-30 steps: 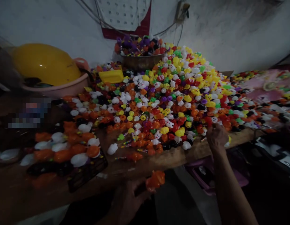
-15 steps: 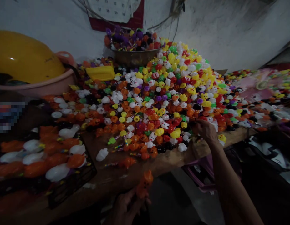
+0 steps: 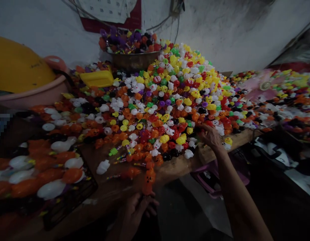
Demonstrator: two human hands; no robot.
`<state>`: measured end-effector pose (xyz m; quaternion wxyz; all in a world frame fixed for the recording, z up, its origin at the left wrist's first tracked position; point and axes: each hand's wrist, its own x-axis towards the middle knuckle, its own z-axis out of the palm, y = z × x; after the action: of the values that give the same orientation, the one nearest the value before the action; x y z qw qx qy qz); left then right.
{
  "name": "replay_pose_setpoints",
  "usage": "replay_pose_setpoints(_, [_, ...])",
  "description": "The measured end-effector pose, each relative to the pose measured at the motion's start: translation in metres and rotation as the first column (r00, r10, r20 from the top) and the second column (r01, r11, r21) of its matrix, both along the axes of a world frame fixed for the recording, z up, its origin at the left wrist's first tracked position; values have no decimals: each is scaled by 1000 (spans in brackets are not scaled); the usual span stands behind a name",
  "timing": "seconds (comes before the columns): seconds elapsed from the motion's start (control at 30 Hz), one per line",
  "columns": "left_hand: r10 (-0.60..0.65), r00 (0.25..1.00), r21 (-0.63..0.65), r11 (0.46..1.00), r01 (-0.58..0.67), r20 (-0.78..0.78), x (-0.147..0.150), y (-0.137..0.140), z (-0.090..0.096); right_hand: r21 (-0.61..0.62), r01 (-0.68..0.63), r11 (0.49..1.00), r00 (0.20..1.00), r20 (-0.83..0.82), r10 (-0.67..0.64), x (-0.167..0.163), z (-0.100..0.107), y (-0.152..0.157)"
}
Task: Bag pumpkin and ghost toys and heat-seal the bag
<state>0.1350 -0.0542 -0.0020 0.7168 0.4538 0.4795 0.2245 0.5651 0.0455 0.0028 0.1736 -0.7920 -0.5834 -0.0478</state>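
My left hand (image 3: 136,209), low in the middle of the view, has its thumb and fingers closed around the lower end of an orange plastic figure (image 3: 149,179) with a small dark face. That figure stands upright just off the table's front edge. Farther right, my right hand (image 3: 212,136) reaches into the front of a big pile of small plastic toy heads (image 3: 167,103) in yellow, white, red, orange, green and black. Its fingers look drawn together there, and the tips are lost among dark pieces. Near my left hand lies an orange piece on a striped stick (image 3: 129,173).
At left, a black crate (image 3: 88,182) carries larger orange and white pieces. Behind it are a pink basin (image 3: 44,92) with a yellow bowl (image 3: 19,65) and a yellow scoop (image 3: 97,79). A full metal bowl (image 3: 134,61) stands at the back; a pink fan (image 3: 261,86) is right.
The view has swung slightly right, so the table's contents sit farther left. My left hand has brought the orange figure up closer to the table edge. My right hand stays at the pile's front.
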Motion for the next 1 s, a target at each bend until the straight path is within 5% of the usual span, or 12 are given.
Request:
replay_pose_setpoints(0.23, [-38, 999, 6, 999, 38, -15, 3, -7, -11, 16, 29, 999, 999, -15, -29, -11, -7, -1])
replay_pose_setpoints(0.47, [-12, 1000, 22, 1000, 11, 19, 15, 3, -4, 199, 84, 976, 990, -129, -59, -3, 1, 13])
replay_pose_setpoints(0.63, [61, 995, 8, 998, -62, 82, 29, 17, -5, 360, 219, 907, 891, -452, -35, 7, 2, 9])
replay_pose_setpoints(0.83, [80, 990, -16, 997, -79, 113, 31, 23, -5, 526, 381, 760, 747, -660, 82, 12, 5, 7])
replay_pose_setpoints(0.93, [63, 991, -1, 998, -63, 121, 30, 23, -5, 489, 400, 775, 699, -709, 86, -1, 19, 6])
replay_pose_setpoints(1.0, [62, 991, 15, 998, -64, 116, 31, 23, -6, 443, 329, 834, 701, -706, 98, -24, 27, 6])
